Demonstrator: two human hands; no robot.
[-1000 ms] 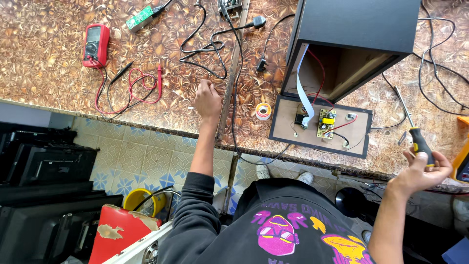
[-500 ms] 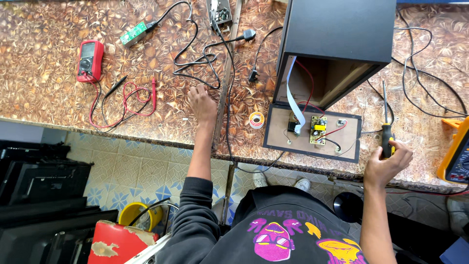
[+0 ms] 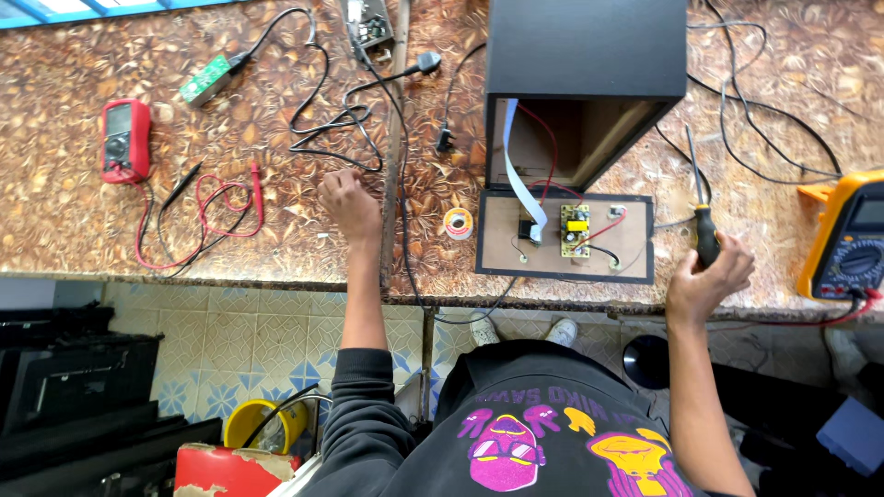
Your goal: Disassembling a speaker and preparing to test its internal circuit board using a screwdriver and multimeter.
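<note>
As we look down on the bench, we count what lies there, line by line.

Left hand: our left hand [image 3: 348, 202] rests as a loose fist on the brown patterned worktop [image 3: 74, 230], centre-left of the frame; the fingers are curled together and we cannot tell whether anything is inside them.
Right hand: our right hand [image 3: 709, 276] is clamped around the black handle of one screwdriver [image 3: 703, 216], at the right edge of the bench; the shaft points up the frame.
Speaker box: one black speaker box [image 3: 585, 64], top centre, with its open side towards us.
Back panel: one panel [image 3: 564, 236] lies flat just below the box, between our two hands, carrying one small circuit board [image 3: 575, 230].
Leads into the box: one pale blue ribbon cable [image 3: 512, 156] and red wires run from the panel up into the opening.
Solder: one small solder reel [image 3: 458, 223], between the left hand and the panel.
Meters: two, a red multimeter [image 3: 124, 140] at upper left with red and black probe leads [image 3: 216, 207], and a yellow multimeter [image 3: 852, 235] at the right edge.
Loose boards: two, a green board [image 3: 207, 79] upper left and a second board [image 3: 368, 23] at top centre.
Black cables: several tangled cables [image 3: 336, 120] above the left hand; we cannot count them.
</note>
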